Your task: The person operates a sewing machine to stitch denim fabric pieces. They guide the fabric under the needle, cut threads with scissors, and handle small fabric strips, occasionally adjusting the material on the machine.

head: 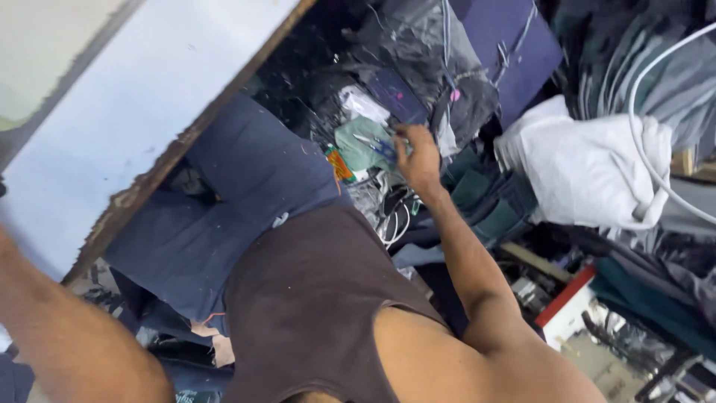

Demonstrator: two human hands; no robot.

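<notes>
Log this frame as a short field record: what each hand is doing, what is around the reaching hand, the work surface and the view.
view: head camera looking down past the person's torso
right hand: stretched out into a heap of cloth, fingers closed on a small blue tool, its kind unclear
left hand: out of frame; only the forearm shows, blurred
near the right hand: pale green cloth, dark plastic sheeting, green folded fabric
further right: white bundle, white cable
surface: pale table with a worn edge

Dim clutter, bright tabletop, motion blur
</notes>
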